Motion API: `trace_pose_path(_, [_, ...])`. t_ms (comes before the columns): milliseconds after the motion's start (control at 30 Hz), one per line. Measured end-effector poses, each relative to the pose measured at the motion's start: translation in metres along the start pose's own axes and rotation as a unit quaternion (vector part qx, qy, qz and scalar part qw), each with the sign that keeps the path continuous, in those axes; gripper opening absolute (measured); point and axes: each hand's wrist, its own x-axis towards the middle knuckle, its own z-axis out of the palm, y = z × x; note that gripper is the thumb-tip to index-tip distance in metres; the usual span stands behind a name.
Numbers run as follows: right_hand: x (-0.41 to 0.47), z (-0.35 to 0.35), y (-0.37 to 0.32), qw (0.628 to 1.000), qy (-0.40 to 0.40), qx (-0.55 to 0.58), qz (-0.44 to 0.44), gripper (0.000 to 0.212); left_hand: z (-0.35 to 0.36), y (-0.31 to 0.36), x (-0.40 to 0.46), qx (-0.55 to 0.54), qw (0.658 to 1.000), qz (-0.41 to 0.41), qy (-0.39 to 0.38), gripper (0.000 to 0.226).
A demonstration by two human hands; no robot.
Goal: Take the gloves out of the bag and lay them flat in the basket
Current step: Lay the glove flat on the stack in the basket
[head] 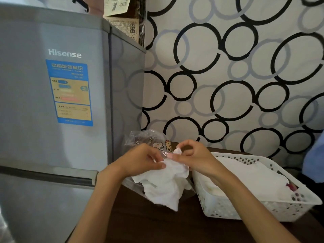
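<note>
A bunch of white gloves hangs crumpled in front of me, above the dark table. My left hand pinches the upper left edge of the gloves. My right hand pinches a white fingertip of a glove at the top. Behind my hands stands the clear plastic bag with cartoon prints, its lower part hidden by my hands and the gloves. To the right sits the white perforated basket, with white gloves lying flat inside it.
A grey Hisense fridge fills the left side, close to the table. The dark wooden table carries the bag and basket. A wall with black and grey circles stands behind. Blue cloth shows at the right edge.
</note>
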Motion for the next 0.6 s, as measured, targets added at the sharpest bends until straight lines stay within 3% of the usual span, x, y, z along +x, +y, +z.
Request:
trace_pose_path(67, [-0.003, -0.004, 0.000, 0.993, -0.060, -0.102, -0.016, 0.049, -0.001, 0.000, 0.000, -0.034, 0.999, -0.007, -0.005, 0.012])
trace_pose_path(167, [-0.002, -0.007, 0.003, 0.971, -0.044, -0.225, -0.065, 0.013, -0.001, -0.001, 0.000, -0.038, 0.999, -0.007, -0.014, 0.014])
trace_pose_path(267, [-0.003, -0.009, 0.005, 0.988, -0.012, -0.143, -0.059, 0.007, 0.001, 0.000, 0.000, -0.005, 0.998, 0.002, -0.055, 0.018])
trace_pose_path(333, [-0.003, -0.006, 0.007, 0.994, -0.004, -0.094, -0.059, 0.011, 0.002, 0.001, -0.001, 0.001, 0.996, 0.006, -0.085, 0.036])
trace_pose_path(433, [-0.007, -0.003, 0.009, 0.994, 0.071, -0.052, -0.067, 0.004, 0.002, 0.005, -0.003, -0.038, 0.994, -0.017, -0.099, 0.054])
trace_pose_path(600, [-0.011, -0.014, 0.003, 0.987, 0.137, -0.017, -0.083, 0.008, 0.003, 0.003, -0.005, -0.042, 0.992, -0.029, -0.117, 0.045])
